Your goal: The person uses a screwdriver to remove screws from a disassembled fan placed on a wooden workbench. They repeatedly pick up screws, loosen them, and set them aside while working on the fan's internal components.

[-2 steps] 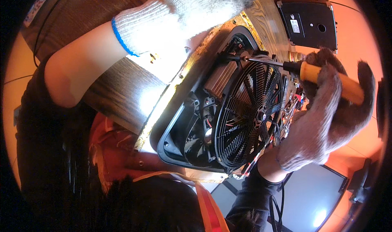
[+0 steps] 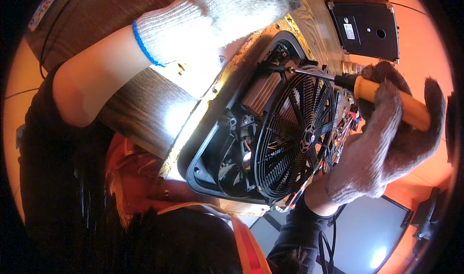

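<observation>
My right hand (image 2: 374, 143), in a pale knitted glove with dark fingers, is closed around the yellow handle of a screwdriver (image 2: 394, 102). The metal shaft runs left across the fan's rim, and its tip meets a small brass-coloured screw (image 2: 291, 70) beside a dark bracket. A round black fan (image 2: 307, 136) with a wire guard stands upright on a black frame (image 2: 208, 177) with rounded corners. Next to it lies a finned metal block (image 2: 261, 95). Above the frame's far side my left hand (image 2: 220, 20), in a white glove, has its fingers curled; what they hold is hidden.
A wooden board with a rough yellowish edge (image 2: 212, 91) lies under the black frame. Behind stands a black box (image 2: 365, 28) with a round hole. Loose wires and small parts (image 2: 343, 129) lie beyond the fan. A grey panel (image 2: 362, 240) is at the lower right.
My right hand has shifted slightly down on the screwdriver, and the yellow handle has tipped a little lower. The tip stays at the screw. My left hand has hardly moved.
</observation>
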Available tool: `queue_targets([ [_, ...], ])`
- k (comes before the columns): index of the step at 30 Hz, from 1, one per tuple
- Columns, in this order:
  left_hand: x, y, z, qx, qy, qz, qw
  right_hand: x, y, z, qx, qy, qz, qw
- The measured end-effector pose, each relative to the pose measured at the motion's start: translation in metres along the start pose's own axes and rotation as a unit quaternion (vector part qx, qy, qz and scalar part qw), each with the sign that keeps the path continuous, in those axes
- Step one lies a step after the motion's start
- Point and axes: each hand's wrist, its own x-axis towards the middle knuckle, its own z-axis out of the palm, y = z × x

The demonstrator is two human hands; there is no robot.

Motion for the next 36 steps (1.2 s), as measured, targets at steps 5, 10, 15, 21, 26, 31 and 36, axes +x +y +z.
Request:
queue_targets([
  [5, -0.002, -0.002, -0.002, -0.01, 0.002, 0.04, 0.999, 0.009, 0.017, -0.01, 0.13, -0.071, -0.06, 0.987],
  [10, -0.006, -0.001, -0.002, -0.04, 0.029, 0.049, 0.998, -0.006, 0.018, -0.001, 0.093, 0.021, -0.012, 0.995],
  [15, -0.012, 0.007, -0.002, 0.001, 0.014, 0.026, 1.0, -0.007, 0.012, 0.002, 0.067, 0.023, -0.014, 0.997],
  [21, 0.002, 0.007, -0.005, -0.023, -0.017, -0.085, 0.996, 0.012, 0.048, -0.011, 0.22, -0.075, -0.032, 0.972],
  [26, -0.003, 0.005, -0.008, 0.005, -0.01, -0.03, 0.999, 0.011, 0.05, -0.006, 0.19, -0.024, -0.021, 0.981],
  [31, -0.001, 0.006, -0.008, 0.017, -0.003, -0.046, 0.999, -0.003, 0.023, 0.014, 0.095, 0.067, 0.003, 0.993],
  [36, -0.006, 0.01, -0.004, 0.018, 0.003, -0.043, 0.999, -0.028, 0.012, 0.018, 0.076, 0.087, -0.049, 0.992],
])
